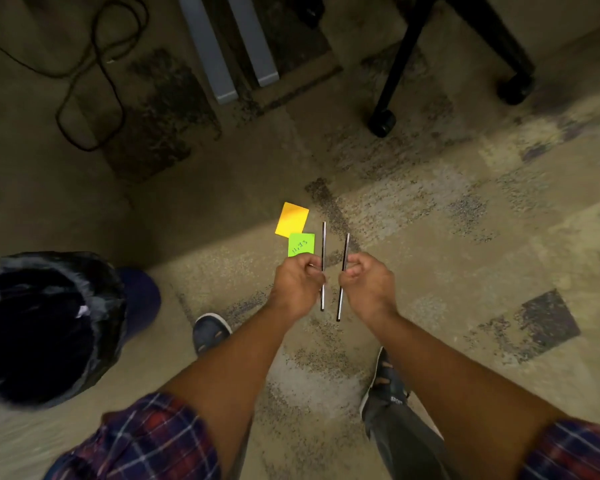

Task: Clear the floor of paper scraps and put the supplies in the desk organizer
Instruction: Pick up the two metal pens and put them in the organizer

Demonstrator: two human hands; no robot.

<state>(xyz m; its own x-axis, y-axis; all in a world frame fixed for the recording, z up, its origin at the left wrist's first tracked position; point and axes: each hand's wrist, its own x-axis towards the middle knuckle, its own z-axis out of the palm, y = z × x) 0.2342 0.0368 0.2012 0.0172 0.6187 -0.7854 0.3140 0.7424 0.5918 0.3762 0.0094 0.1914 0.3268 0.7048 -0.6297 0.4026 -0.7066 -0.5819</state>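
My left hand (pixel 298 280) is closed around a thin dark pencil (pixel 323 244) held upright over the carpet. My right hand (pixel 366 282) grips a second dark pencil (pixel 345 251) the same way, a short gap apart from the first. An orange sticky note (pixel 292 219) lies on the floor just beyond my left hand. A green sticky note (pixel 301 244) with handwriting overlaps its near corner and reaches my left knuckles; I cannot tell whether my fingers touch it.
A blue bin lined with a black bag (pixel 45 327) stands at the left. Grey desk legs (pixel 208 50) and a black cable (pixel 94 74) lie ahead. Chair casters (pixel 381 123) sit at the right. My shoes (pixel 210 332) are on patterned carpet.
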